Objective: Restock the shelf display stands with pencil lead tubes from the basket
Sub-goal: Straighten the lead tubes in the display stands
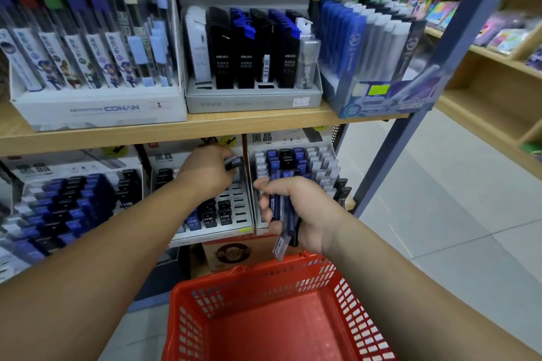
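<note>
Under the wooden shelf board [117, 135], the left display stand [58, 202] is packed with blue and black tubes, so I judge it needs nothing. My left hand [209, 168] pinches one dark lead tube [234, 162] at its fingertips and holds it over the middle stand [239, 204]. Its back rows are mostly bare slots, with only a few HB tubes along the front, so I take that as this tube's home. The red basket [249, 271] sits below, and the part of its floor I can see shows no tubes. My right hand [296, 211] grasps a bundle of blue tubes [280, 214] upright near the shelf as ready stock, one slipping low. Behind it, the right stand [322, 161] looks full.
</note>
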Demonstrator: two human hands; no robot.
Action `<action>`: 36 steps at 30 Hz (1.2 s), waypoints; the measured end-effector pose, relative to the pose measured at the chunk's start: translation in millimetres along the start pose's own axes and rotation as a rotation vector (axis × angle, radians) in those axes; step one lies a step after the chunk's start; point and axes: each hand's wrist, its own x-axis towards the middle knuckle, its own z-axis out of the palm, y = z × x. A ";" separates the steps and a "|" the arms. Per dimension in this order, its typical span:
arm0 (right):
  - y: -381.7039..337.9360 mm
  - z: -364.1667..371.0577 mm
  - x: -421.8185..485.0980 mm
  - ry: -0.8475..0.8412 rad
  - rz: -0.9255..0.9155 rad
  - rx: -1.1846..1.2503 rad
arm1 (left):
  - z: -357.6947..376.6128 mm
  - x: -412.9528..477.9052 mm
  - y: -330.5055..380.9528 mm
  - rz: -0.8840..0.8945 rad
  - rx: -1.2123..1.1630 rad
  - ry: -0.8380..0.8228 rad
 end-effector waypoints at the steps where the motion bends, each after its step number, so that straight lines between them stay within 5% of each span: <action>1: -0.2 0.9 -0.4 -0.002 -0.005 -0.002 | 0.4 1.0 2.2 -0.013 0.000 -0.011; 11: 1.2 2.6 0.8 -0.053 -0.030 -0.006 | -25.7 -13.4 0.1 -0.184 -0.149 0.047; 17: 2.2 9.9 -4.8 -0.205 0.021 -0.009 | -40.3 -56.0 21.1 -0.115 -0.776 -0.160; 20: 1.7 13.7 -1.8 -0.143 -0.027 0.175 | -40.7 -71.7 25.9 -0.160 -0.832 -0.130; 26: -0.6 10.5 4.1 -0.110 -0.168 0.473 | -30.2 -110.0 15.6 -0.248 -0.832 -0.514; 31: -3.7 14.8 -0.1 -0.128 -0.181 0.542 | -29.6 -114.4 18.5 -0.306 -0.957 -0.427; 36: -10.3 7.1 2.9 0.096 -0.213 0.621 | -40.8 -115.3 2.9 -0.302 -0.980 -0.489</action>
